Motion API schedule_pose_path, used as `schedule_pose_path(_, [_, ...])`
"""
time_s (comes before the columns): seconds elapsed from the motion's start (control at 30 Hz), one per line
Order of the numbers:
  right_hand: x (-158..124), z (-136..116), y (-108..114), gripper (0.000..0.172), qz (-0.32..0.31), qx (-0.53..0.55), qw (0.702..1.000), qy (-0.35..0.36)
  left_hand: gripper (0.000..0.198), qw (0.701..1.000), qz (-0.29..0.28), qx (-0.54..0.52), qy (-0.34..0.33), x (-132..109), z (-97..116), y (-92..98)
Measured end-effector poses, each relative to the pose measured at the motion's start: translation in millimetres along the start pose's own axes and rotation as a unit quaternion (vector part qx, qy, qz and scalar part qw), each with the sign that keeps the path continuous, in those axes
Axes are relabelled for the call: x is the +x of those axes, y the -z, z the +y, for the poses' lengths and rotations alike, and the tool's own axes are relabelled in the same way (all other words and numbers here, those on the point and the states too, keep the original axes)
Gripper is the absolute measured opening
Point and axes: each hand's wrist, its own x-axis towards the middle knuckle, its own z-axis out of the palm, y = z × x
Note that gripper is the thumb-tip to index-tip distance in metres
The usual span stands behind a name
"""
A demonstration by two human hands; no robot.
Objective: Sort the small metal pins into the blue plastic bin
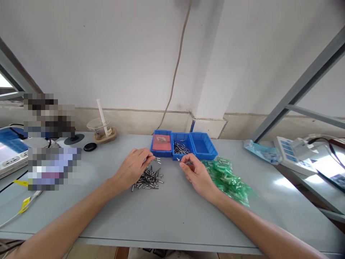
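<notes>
My left hand (134,167) is closed, fingertips pinched, above the upper left of a loose pile of small metal pins (149,178) on the grey table. A few more pins (157,160) lie just beside its fingertips. My right hand (196,172) has thumb and index finger pressed together in front of the blue bins, with a tiny pale piece at the tips. The middle blue bin (176,157) holds many metal pins. In the left blue bin (155,153) lies a red packet (161,144). No items show inside the right blue bin (203,144).
Green plastic bags (229,178) lie right of my right hand. A blue-white packet (262,151) and a power strip (291,154) are farther right. At the left are a cup with a straw (101,126), a black round object (90,146) and cables.
</notes>
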Motion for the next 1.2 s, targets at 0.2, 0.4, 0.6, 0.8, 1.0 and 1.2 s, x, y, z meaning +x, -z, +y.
schedule_pose_path(0.2, [-1.1, 0.6, 1.4, 0.029, -0.018, -0.048, 0.998, 0.029, 0.03, 1.0, 0.003, 0.004, 0.004, -0.2, -3.2, -0.7])
schedule_pose_path(0.4, [-0.1, 2.8, 1.3, 0.03, -0.02, -0.06, 0.998, 0.03, 0.028, 1.0, 0.006, 0.003, 0.006, -1.0, -1.5, 0.8])
schedule_pose_path(0.6, [0.5, 2.2, 0.5, 0.03, -0.019, -0.039, 0.999, 0.016, 0.026, 1.0, 0.003, 0.009, 0.009, -1.2, -5.1, -0.3])
schedule_pose_path(0.8, [-0.3, 2.5, 1.0, 0.03, -0.016, -0.015, 1.0, 0.004, 0.026, 1.0, 0.002, 0.011, 0.01, -1.4, -8.4, -1.8])
schedule_pose_path(1.0, [0.7, 2.5, 1.4, 0.024, -0.008, -0.04, 0.999, 0.007, 0.027, 1.0, 0.007, 0.023, 0.004, -1.5, -7.5, -1.0])
schedule_pose_path(1.2, [-0.4, -0.7, 0.6, 0.021, -0.008, -0.054, 0.999, 0.0, 0.028, 0.999, 0.013, 0.041, -0.01, -1.5, -6.4, -1.3])
